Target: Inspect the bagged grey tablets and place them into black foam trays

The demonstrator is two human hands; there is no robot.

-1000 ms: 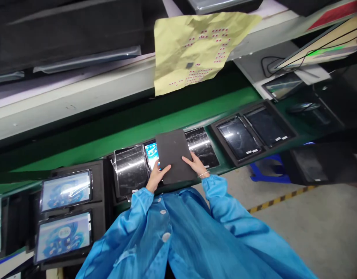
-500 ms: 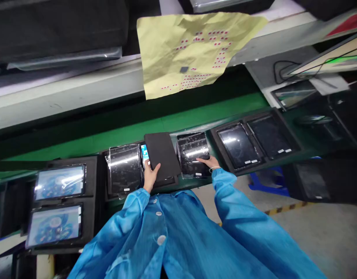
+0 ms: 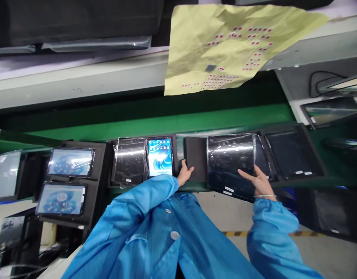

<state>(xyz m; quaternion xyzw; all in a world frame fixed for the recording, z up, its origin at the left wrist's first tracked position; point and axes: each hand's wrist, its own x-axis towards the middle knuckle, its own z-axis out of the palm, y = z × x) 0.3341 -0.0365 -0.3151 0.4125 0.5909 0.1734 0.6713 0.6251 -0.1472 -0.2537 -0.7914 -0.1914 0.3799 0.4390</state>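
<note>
My left hand [image 3: 185, 173] is at the left edge of a plain black foam board [image 3: 195, 157], thumb and fingers closed on that edge. The board lies low over the green bench, and its right side is overlapped by a film-covered tablet [image 3: 229, 162]. My right hand [image 3: 259, 182] grips this tablet by its right edge, one finger stretched over the dark glass. White labels sit along its lower edge. To the left of my left hand, a lit tablet [image 3: 161, 157] with icons rests in a black tray beside a dark film-covered tablet [image 3: 130, 161].
On the right, a black tray [image 3: 314, 155] holds dark tablets, partly covered by the held one. Two lit tablets [image 3: 70, 162] lie in a tray at the left. A yellow sheet with red dots [image 3: 192, 46] hangs from the shelf above the green bench [image 3: 131, 126].
The foam board has moved right, off the lit tablet, which now shows fully. My right hand has moved right with the film-covered tablet, now overlapping the right tray. The view has shifted.
</note>
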